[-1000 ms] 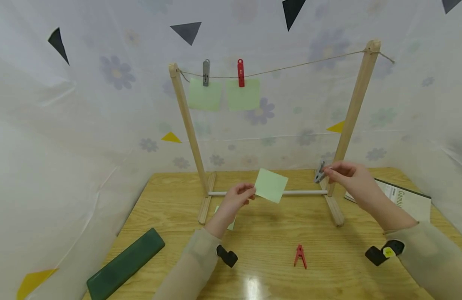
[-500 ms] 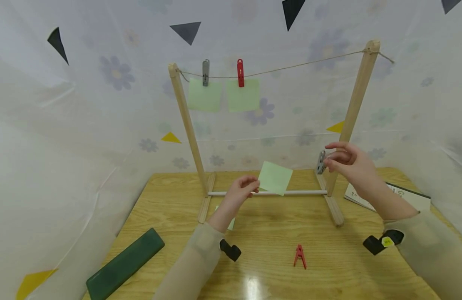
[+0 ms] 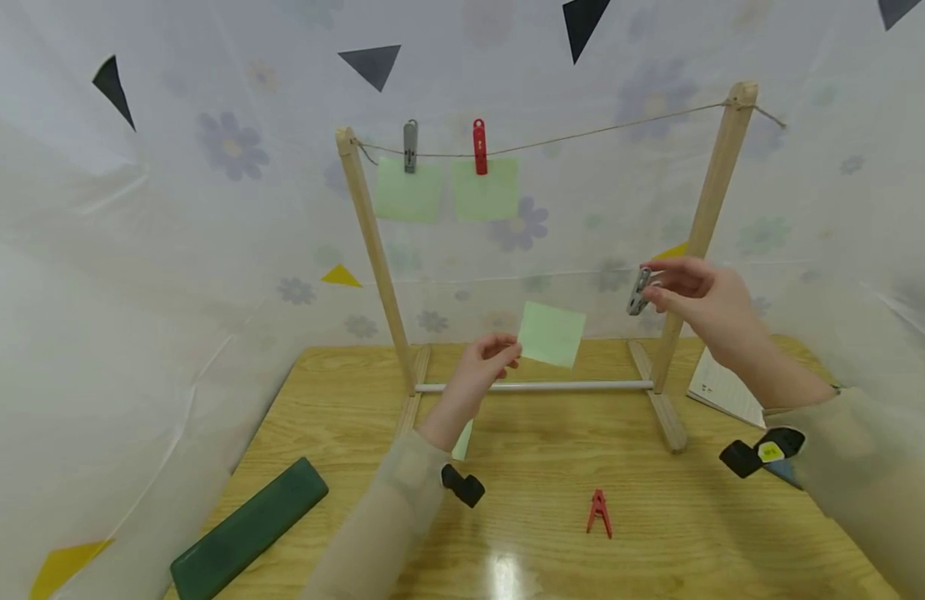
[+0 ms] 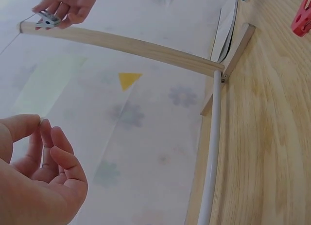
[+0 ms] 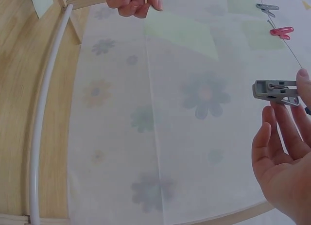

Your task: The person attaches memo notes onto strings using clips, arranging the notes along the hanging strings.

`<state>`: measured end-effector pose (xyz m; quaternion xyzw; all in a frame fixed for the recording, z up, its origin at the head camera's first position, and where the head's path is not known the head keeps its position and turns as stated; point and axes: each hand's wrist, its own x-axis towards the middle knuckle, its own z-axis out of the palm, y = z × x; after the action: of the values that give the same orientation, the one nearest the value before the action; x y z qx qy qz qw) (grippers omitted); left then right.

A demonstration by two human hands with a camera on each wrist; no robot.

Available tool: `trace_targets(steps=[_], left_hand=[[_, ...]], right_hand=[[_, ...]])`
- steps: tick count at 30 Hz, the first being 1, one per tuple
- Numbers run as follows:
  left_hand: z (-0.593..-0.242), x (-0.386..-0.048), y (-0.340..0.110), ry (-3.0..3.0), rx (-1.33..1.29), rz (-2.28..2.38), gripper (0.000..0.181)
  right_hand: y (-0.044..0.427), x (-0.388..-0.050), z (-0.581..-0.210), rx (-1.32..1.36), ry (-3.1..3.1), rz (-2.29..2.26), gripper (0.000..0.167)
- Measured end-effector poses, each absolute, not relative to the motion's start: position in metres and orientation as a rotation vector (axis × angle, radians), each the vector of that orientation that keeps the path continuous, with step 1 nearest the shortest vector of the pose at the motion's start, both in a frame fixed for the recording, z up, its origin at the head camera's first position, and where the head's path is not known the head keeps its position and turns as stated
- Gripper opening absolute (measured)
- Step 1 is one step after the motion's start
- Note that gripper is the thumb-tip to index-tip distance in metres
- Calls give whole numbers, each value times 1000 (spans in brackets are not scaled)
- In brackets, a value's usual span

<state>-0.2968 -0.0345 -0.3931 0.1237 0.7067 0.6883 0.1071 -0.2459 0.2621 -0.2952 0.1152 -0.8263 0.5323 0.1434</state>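
Between thumb and fingertips my left hand (image 3: 479,375) pinches a pale green paper square (image 3: 552,333) by its left edge, in the air above the white rod. My right hand (image 3: 710,308) holds a grey clothespin (image 5: 274,90) by its handle end, in front of the right post. Above them a string (image 3: 597,130) runs between two wooden posts. On its left part hang two green paper squares, one (image 3: 408,193) under a grey clothespin (image 3: 410,147), the other (image 3: 487,192) under a red clothespin (image 3: 480,147).
A red clothespin (image 3: 599,512) lies on the wooden table (image 3: 537,467). Another green paper (image 3: 463,442) lies partly hidden behind the left forearm. At left is a dark green case (image 3: 248,529); a booklet (image 3: 725,387) lies behind the right arm. A white rod (image 3: 575,386) joins the frame's feet.
Both hands have risen, the left with the paper square and the right with the grey clothespin. The clothespin has turned in the right hand's fingers. The hanging papers look the same.
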Motion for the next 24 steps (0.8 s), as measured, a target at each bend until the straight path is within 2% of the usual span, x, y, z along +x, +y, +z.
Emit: trace_targets(steps=[14,24], left_hand=[[-376,-303,-20,2036,363,2142,24],[-350,-312,-11,2010,322,2224,26]], right_hand=[[252,-257,-262,365,-2312,1567,33],[249,-263,-240,439,-2240,1614,30]])
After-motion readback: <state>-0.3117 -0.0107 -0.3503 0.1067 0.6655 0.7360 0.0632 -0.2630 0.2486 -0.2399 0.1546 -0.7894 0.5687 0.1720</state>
